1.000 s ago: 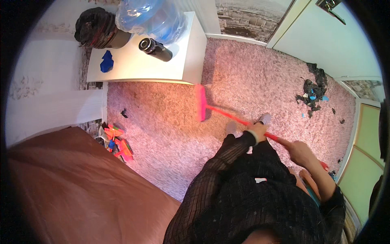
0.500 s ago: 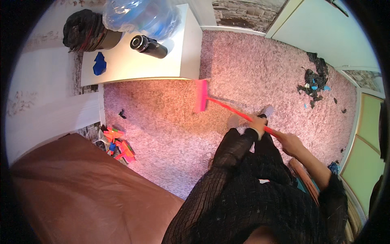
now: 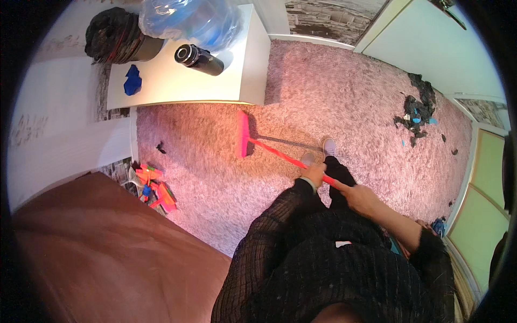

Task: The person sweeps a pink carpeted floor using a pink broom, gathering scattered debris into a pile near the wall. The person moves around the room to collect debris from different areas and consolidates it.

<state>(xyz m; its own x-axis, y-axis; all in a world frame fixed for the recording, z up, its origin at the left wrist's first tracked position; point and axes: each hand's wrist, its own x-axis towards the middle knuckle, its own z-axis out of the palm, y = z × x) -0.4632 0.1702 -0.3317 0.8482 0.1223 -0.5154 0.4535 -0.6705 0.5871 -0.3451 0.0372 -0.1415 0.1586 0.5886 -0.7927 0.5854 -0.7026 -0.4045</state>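
**Both hands grip a red broom on the pink carpet**

At the far left a brown sofa (image 3: 102, 253) fills the lower corner, and a small heap of orange and blue scraps (image 3: 153, 188) lies on the carpet just beside its upper edge. Above that stands a white table (image 3: 177, 81) bearing a black bundle (image 3: 116, 37), a blue scrap (image 3: 132, 81), a dark cylinder (image 3: 199, 56) lying on its side and a clear plastic bag with blue contents (image 3: 188, 21). A small dark scrap (image 3: 160, 146) lies on the pink carpet (image 3: 215, 177) below the table's left end.

Near the middle, the red broom (image 3: 253, 141) has its brush head on the carpet just below the table's front edge; its handle slants down and to the right toward the person. The left hand (image 3: 314, 175) has its fingers curled fully around the handle, just beside two grey shoes (image 3: 323, 152). The right hand (image 3: 360, 198) is wrapped closed around the handle farther up, close behind the left, with the bare forearm running off to the lower right. Both arms come from black ribbed sleeves.

Further right, well apart from the broom, a pile of dark debris with blue bits (image 3: 414, 113) lies on the carpet near a pale green door (image 3: 436, 48), with a few loose flecks around it.
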